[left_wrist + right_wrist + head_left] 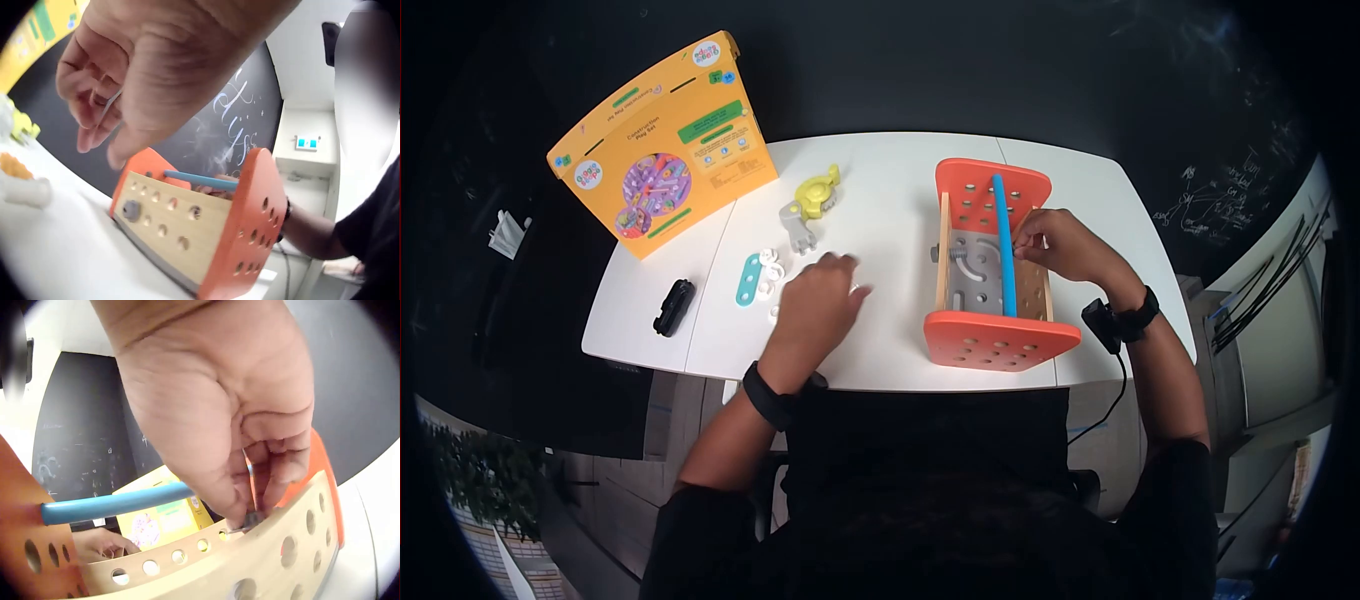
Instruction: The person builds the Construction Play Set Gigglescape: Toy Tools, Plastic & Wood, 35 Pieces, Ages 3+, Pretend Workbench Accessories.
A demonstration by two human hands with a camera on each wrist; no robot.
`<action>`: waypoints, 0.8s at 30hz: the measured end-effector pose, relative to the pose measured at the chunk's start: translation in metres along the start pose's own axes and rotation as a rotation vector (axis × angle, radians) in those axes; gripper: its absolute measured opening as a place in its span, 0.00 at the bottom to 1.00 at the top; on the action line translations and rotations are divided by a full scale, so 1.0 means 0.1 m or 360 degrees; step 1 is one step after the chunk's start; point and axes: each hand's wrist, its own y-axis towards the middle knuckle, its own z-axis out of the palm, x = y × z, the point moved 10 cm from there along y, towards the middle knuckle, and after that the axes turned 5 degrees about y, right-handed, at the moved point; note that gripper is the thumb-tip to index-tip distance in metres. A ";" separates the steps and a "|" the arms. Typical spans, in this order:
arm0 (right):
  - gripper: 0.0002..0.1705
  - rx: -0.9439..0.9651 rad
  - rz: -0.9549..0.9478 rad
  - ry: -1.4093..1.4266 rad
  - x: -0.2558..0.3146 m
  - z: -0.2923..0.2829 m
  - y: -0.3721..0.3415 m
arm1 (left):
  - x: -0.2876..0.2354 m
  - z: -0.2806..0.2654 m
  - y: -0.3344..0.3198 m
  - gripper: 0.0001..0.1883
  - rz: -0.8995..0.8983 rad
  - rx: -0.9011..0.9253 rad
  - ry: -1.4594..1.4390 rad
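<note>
My right hand (1065,245) reaches over the far-side wooden panel (269,544) of a toy workbench with orange ends (1000,342). Its thumb and fingertips pinch a small dark grey piece (251,520) at that panel's top edge; the fingers partly hide its shape. A blue bar (1004,245) runs between the orange ends. On the opposite panel sits a grey bolt (131,210), its threaded shaft inside. Over the table, left of the workbench, my left hand (812,310) hovers with loosely bent fingers, nothing plainly held in them. Small white pieces (770,270) lie beside it.
Left of the hands, a teal strip with holes (748,280) lies on the white table (870,200). Beyond it are a yellow toy piece (815,190) and a grey one (798,232). A yellow box (665,150) stands back left, a black case (673,307) in front.
</note>
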 end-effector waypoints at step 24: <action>0.19 0.0197 0.0343 0.0529 -0.53 0.70 0.51 | -0.80 1.52 0.48 0.35 -0.0689 0.0882 -0.2437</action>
